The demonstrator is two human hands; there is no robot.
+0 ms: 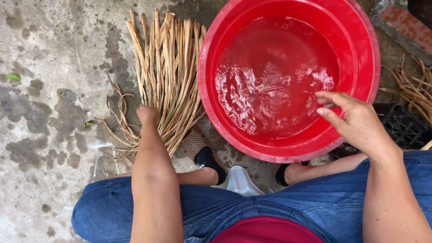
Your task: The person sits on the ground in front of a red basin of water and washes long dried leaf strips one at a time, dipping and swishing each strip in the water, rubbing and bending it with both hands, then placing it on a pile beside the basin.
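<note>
The left hand (pixel 147 114) is clamped on the lower end of a fan of reeds (pixel 166 76), though the fingers are mostly hidden, so how tight can't really be told. Best kept gripped low so the strips stay bunched; they're dry, flat, straw-coloured and stiff-looking, spreading away from the grip over blotchy wet concrete (pixel 49 112). The right hand (pixel 355 119) hangs loose and empty, fingers half curled, over the red basin (pixel 360 40). It's smooth glossy plastic, round, with rippled water (pixel 274 85) inside.

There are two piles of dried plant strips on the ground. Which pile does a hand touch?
The fanned pile of straw strips left of the red basin; the left hand rests on it. The darker pile at right lies untouched.
</note>
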